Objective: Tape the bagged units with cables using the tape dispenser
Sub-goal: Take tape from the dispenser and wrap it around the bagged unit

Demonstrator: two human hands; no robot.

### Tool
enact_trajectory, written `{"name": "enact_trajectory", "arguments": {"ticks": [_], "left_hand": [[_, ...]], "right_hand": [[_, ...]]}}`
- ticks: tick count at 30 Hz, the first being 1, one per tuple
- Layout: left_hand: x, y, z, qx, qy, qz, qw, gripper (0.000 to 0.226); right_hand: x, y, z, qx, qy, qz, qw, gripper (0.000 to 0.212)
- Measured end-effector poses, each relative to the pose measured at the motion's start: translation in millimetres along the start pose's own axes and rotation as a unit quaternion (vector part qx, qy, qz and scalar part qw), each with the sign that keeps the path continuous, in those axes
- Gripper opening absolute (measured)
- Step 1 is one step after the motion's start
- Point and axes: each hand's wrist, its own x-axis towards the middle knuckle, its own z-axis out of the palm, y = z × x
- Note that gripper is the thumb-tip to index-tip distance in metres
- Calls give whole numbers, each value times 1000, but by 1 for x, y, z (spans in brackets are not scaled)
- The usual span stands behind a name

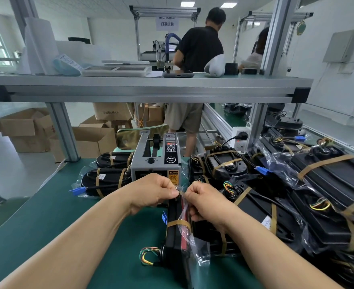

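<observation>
Just before the tape dispenser (pixel 155 161), on edge on the bench (pixel 47 215): bagged unit (pixel 176 232), one band on. Left hand (pixel 151 192) and right hand (pixel 205 203), each grip pinching its loose bag end. Likely gathering plastic; next, pull a strip and bind.

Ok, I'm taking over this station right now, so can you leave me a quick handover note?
Left hand and right hand: both pinch clear film at the far end of the bagged unit, which stands on edge before the tape dispenser.
Done: one tape band is round it; taped units are piled at right.
Left: likely tape the far end, then set it aside.
</observation>
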Motion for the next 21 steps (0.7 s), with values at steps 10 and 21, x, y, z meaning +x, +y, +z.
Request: {"name": "enact_trajectory", "arguments": {"ticks": [10, 21], "left_hand": [[6, 0, 2, 51, 15, 8, 999, 20], [3, -2, 9, 97, 83, 26, 992, 20]], "right_hand": [[0, 1, 0, 2, -4, -3, 1000, 18], [0, 1, -2, 0, -7, -4, 1000, 19]]}}
